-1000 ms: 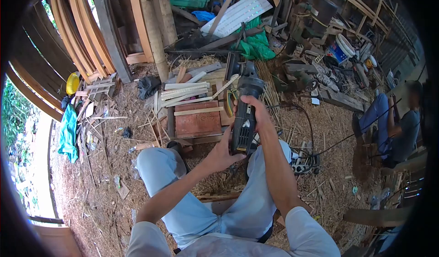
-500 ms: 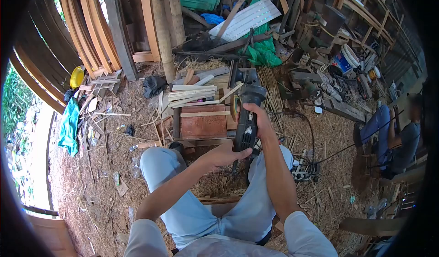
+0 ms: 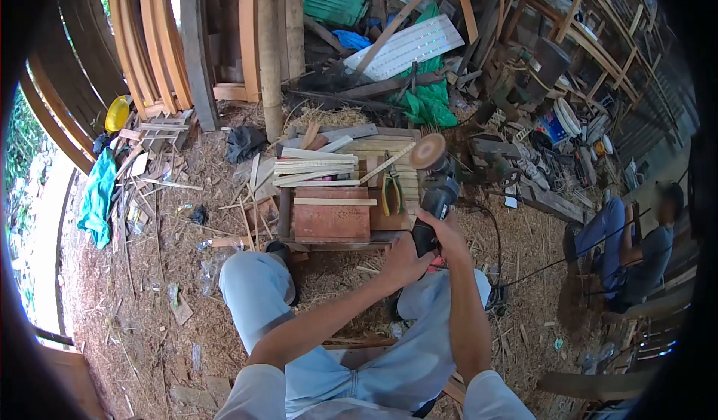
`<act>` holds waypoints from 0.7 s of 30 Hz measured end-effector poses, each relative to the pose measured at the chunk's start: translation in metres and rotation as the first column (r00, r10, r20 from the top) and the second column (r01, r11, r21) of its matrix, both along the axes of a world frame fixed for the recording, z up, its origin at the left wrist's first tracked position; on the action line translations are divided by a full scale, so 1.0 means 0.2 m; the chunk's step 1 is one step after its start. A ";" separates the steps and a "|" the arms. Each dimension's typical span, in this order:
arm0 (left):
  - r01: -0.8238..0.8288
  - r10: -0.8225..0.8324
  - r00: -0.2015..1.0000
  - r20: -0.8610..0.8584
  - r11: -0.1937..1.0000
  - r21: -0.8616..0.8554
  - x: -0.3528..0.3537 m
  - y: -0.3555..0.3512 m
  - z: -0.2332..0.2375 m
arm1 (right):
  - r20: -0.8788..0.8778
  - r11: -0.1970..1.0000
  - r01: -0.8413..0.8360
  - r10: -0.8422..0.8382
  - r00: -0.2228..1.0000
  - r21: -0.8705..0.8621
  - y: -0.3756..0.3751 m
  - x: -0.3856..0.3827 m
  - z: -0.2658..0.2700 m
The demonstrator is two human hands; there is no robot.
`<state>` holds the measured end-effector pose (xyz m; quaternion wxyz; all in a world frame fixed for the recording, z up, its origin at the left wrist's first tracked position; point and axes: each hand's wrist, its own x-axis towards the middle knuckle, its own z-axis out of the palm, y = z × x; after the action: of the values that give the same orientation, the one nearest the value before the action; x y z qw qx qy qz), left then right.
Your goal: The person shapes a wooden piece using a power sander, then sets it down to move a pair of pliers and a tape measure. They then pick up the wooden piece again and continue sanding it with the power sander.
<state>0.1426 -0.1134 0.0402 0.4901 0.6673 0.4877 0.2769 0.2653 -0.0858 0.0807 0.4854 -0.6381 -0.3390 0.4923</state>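
An angle grinder (image 3: 440, 192) with a round tan disc (image 3: 428, 151) is held out in front of my right knee, disc end pointing away from me. My right hand (image 3: 446, 234) is closed around its body. My left hand (image 3: 409, 260) is wrapped around the rear end of the handle. Left of the disc, pliers with yellow and black handles (image 3: 392, 192) lie on the low wooden bench (image 3: 407, 214). Thin wooden strips (image 3: 314, 167) are stacked there too, beside a reddish-brown board (image 3: 331, 222) with one strip across it.
A person (image 3: 649, 248) sits at the right. A dark cord (image 3: 499, 233) runs over the shaving-covered floor right of my knee. Behind the bench lie a white perforated panel (image 3: 407, 52) and a green plastic sheet (image 3: 432, 106). Planks (image 3: 166, 46) lean at the back left.
The grinder has swung right and its disc now faces me, off the bench's right side. Both hands moved right with it. The pliers on the bench have come into full view.
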 end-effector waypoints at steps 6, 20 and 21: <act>0.047 0.060 0.909 -0.412 0.968 0.245 0.14 0.01 0.02 | 0.026 0.977 0.130 -0.128 0.992 -0.168 0.05 0.07 -0.09; 0.066 0.281 0.847 -0.452 0.787 0.614 -0.34 0.75 -0.06 | -0.156 0.978 0.035 -0.068 0.985 -0.206 0.18 0.18 -0.19; 0.068 0.276 0.847 -0.455 0.792 0.607 -0.33 0.79 -0.06 | -0.152 0.980 0.054 -0.084 0.985 -0.193 0.19 0.17 -0.20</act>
<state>0.0757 0.0441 0.0274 0.0847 0.8079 0.5254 0.2531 0.2994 -0.0479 0.0407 0.4654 -0.6510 -0.2288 0.5543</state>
